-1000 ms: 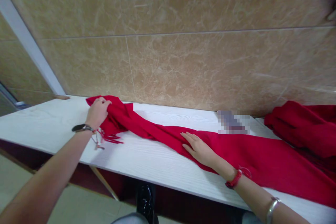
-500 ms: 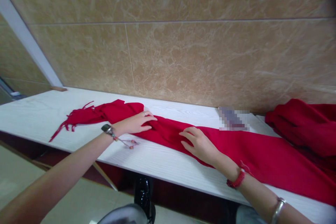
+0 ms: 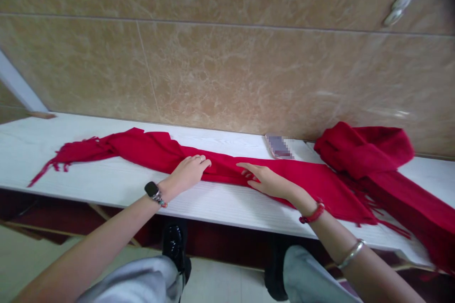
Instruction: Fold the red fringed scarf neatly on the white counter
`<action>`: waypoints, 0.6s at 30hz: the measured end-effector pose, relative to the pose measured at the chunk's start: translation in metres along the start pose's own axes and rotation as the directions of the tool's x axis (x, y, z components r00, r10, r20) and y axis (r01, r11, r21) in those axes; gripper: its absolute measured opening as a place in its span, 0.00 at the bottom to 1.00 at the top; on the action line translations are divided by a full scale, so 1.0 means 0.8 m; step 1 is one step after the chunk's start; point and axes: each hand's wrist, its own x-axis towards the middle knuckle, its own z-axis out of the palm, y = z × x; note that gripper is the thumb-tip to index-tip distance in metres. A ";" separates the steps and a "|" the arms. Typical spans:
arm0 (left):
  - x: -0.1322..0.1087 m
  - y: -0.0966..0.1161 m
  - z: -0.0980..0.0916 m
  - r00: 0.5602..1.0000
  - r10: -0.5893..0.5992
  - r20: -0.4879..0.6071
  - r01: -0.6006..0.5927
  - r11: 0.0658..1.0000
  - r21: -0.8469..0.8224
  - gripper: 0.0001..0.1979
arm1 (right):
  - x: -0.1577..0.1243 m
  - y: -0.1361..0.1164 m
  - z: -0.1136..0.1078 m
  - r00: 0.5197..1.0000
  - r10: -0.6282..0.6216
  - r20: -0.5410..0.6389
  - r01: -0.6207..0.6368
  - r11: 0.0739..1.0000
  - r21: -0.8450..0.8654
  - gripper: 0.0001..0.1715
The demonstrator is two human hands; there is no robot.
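Note:
A long red scarf [image 3: 149, 149] with a fringed end lies stretched along a white tabletop [image 3: 106, 184]. My left hand [image 3: 187, 173] rests on the scarf near its middle, fingers loosely extended and lying on the cloth. My right hand [image 3: 265, 180] lies flat on the scarf just to the right, fingers spread. The two hands are a short gap apart. A second red scarf [image 3: 362, 149] is bunched at the right and trails off the table's right end.
A small flat object [image 3: 279, 147], pixelated, lies at the back of the table against the marble wall [image 3: 227, 71]. Below the table's front edge are my knees [image 3: 149, 279] and black shoes [image 3: 174, 244] on the floor.
My left hand let go of the scarf's fringed end and moved right to the scarf's middle. The fringed end now lies stretched out leftward. The view has shifted right.

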 end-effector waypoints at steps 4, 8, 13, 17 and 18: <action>0.009 0.066 -0.001 1.000 0.022 -0.020 -0.023 0.998 -0.065 0.16 | -0.010 0.017 -0.003 0.999 0.006 -0.052 0.001 0.992 0.129 0.24; 0.024 0.103 0.001 0.999 -0.038 0.005 0.038 0.999 -0.027 0.12 | -0.015 0.019 -0.006 0.995 -0.011 -0.104 0.026 0.990 0.142 0.19; 0.031 0.102 -0.010 1.000 -0.001 -0.005 0.001 1.000 -0.003 0.15 | -0.022 0.008 -0.016 0.997 -0.043 -0.058 0.050 0.993 0.109 0.22; 0.010 0.075 -0.011 0.995 -0.093 0.040 0.089 0.992 0.085 0.20 | -0.027 0.002 -0.015 0.986 -0.152 0.073 0.157 0.985 -0.074 0.17; 0.002 0.065 -0.008 0.988 -0.150 0.045 0.144 0.982 0.119 0.21 | -0.029 0.002 -0.011 0.981 -0.178 0.078 0.186 0.976 -0.112 0.16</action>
